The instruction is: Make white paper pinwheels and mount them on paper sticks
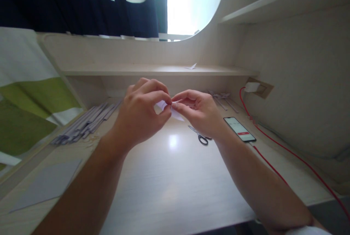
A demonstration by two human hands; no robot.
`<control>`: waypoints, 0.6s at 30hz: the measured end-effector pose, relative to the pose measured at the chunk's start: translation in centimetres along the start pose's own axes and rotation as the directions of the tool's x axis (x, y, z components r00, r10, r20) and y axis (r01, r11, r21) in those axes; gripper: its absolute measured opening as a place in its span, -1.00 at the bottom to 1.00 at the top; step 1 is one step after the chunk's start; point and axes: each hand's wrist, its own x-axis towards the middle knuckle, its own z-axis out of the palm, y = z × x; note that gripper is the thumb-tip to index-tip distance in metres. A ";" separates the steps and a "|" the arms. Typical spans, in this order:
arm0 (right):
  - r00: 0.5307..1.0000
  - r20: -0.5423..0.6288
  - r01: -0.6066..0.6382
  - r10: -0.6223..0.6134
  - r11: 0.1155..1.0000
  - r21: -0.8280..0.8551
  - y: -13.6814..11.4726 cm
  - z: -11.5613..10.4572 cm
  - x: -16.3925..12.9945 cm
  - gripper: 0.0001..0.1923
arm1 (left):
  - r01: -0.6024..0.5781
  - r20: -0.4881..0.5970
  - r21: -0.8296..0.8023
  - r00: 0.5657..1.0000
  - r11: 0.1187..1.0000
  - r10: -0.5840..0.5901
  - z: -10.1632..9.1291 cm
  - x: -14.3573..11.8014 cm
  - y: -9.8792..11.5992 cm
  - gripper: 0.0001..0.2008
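Note:
A small piece of pale paper [177, 114] is pinched between both hands above the desk. My left hand [144, 111] grips it with thumb and forefinger, and these fingers hide part of it. From the other side my right hand [199, 111] pinches the same paper, its fingertips meeting those of the left. Below the right wrist lies a pair of scissors [202, 139] with dark handles, partly covered by the hand. How the paper is folded I cannot make out.
Several long paper strips [84, 123] are stacked at the left, near a flat paper sheet [46, 184]. On the right lie a phone [240, 130] with a red cable [270, 169] and more paper pieces [222, 100]. A folded paper scrap [191, 66] rests on the shelf [136, 70].

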 end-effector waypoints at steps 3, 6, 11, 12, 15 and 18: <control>1.000 -0.016 -0.006 0.007 0.999 0.044 0.2 -0.1 0.1 -0.87 | -0.032 -0.019 0.033 0.999 0.999 0.033 0.1 -0.1 0.2 -0.89; 1.000 -0.011 -0.002 0.003 0.997 0.077 0.4 -0.2 0.2 -0.85 | -0.051 -0.036 0.039 0.998 0.998 0.052 0.2 -0.2 0.3 -0.88; 1.000 -0.019 -0.008 0.009 0.996 0.088 0.4 -0.3 0.2 -0.81 | -0.045 -0.047 0.061 0.998 0.997 0.048 0.3 -0.3 0.3 -0.88; 1.000 -0.015 -0.010 0.011 0.996 0.094 0.3 -0.3 0.2 -0.80 | -0.047 -0.049 0.061 0.998 0.997 0.050 0.3 -0.3 0.3 -0.88; 1.000 -0.003 -0.017 0.017 0.994 0.109 0.3 -0.4 0.1 -0.79 | -0.062 -0.061 0.062 0.996 0.996 0.066 0.3 -0.2 0.2 -0.88; 1.000 -0.020 -0.015 0.017 0.995 0.094 0.4 -0.3 0.1 -0.83 | -0.073 -0.058 0.070 0.995 0.995 0.077 0.3 -0.2 0.2 -0.88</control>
